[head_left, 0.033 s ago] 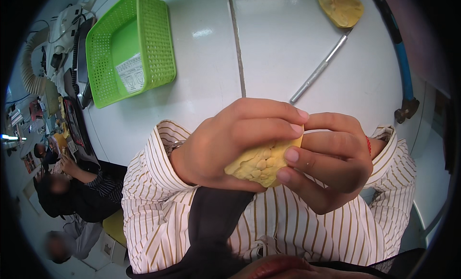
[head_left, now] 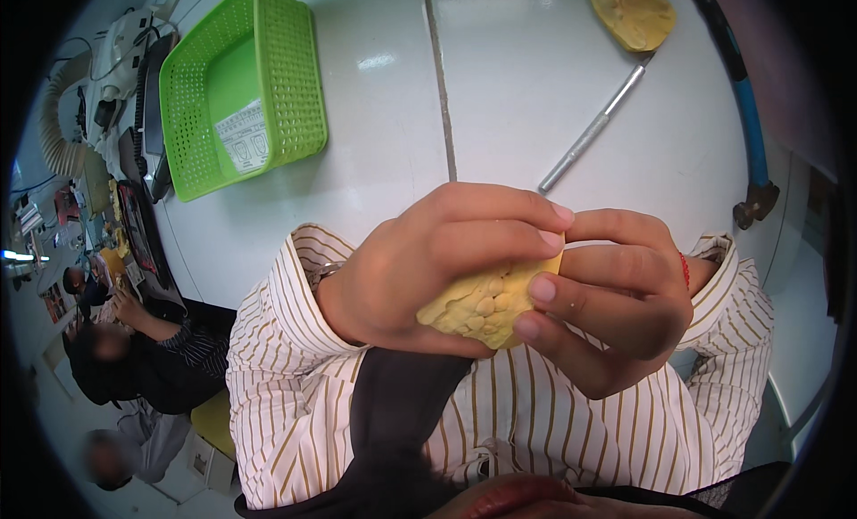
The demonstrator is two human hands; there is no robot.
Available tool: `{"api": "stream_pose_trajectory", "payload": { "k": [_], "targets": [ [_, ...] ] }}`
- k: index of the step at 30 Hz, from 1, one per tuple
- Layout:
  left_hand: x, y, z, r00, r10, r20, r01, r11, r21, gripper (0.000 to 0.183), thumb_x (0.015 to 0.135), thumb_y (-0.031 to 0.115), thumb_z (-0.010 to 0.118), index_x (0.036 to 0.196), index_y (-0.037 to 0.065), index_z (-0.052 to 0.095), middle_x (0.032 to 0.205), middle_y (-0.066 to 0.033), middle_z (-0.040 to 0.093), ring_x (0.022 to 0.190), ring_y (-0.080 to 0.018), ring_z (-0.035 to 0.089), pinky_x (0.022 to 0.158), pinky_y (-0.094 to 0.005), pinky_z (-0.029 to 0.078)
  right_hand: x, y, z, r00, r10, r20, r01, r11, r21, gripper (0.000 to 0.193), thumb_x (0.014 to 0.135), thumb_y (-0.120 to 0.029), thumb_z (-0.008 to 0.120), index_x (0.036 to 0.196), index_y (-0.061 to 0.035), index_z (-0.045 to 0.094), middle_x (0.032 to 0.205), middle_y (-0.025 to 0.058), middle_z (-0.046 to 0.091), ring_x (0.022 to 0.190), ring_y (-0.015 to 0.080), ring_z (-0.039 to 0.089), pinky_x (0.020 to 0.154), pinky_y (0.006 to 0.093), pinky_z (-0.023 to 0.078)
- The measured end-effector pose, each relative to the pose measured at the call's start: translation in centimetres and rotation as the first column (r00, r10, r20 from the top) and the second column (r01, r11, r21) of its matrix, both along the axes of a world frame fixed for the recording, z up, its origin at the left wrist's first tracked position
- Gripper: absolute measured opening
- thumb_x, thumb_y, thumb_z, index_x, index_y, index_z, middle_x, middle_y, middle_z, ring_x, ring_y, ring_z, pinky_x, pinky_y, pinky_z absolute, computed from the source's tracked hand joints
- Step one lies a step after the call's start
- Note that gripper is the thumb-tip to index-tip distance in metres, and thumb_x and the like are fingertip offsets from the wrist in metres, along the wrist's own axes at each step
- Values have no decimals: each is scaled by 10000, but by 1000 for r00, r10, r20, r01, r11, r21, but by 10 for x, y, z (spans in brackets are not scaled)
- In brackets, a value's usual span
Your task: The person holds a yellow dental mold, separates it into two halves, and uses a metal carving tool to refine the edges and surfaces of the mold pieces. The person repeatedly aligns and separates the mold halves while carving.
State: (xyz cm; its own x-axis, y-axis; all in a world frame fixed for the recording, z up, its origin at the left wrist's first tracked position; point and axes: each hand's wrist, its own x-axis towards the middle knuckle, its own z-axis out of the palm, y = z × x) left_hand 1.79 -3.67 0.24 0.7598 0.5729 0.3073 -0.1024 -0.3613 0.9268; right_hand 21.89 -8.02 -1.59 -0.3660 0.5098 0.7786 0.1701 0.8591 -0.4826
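While both grip it together, left hand (head_left: 420,269) and right hand (head_left: 616,296) clamp a yellow dental cast (head_left: 478,305)

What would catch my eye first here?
Both hands, the left hand and right hand, clasp a yellow dental cast close to the camera. Behind them, a bright green basket sits on the white table, with a metal tool lying further right.

A dental lab workshop is showing: a yellow plaster teeth cast (head_left: 486,305) sitting in the grip, a metal tool (head_left: 594,126) and green basket (head_left: 241,91) lying beyond it.
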Motion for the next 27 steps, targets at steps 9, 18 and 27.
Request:
{"api": "stream_pose_trajectory", "payload": {
  "k": [9,18,27],
  "targets": [
    [1,-2,0,999,-29,38,30,999,-34,744,681,44,778,1338,42,429,1245,-187,529,1118,-335,561,921,-368,486,-4,-9,-4,993,-118,18,116,988,104,289,712,-24,698,988,-95,646,1047,48,563,767,158,588,649,323,542],
    [4,-2,-1,998,-30,61,31,999,-14,802,660,44,776,1367,38,398,1222,-183,543,1081,-341,573,906,-361,485,-7,-9,-6,992,-127,-30,129,987,96,251,694,-23,699,928,-99,650,1054,43,567,713,137,596,633,326,544],
    [3,-1,-4,997,-40,73,43,999,-34,860,640,44,774,1397,34,366,1200,-179,557,1044,-347,584,892,-354,484,-5,-6,-4,997,-59,-43,60,998,30,234,677,-10,709,899,-48,649,1015,59,580,735,161,591,659,347,545]
  ]
}}
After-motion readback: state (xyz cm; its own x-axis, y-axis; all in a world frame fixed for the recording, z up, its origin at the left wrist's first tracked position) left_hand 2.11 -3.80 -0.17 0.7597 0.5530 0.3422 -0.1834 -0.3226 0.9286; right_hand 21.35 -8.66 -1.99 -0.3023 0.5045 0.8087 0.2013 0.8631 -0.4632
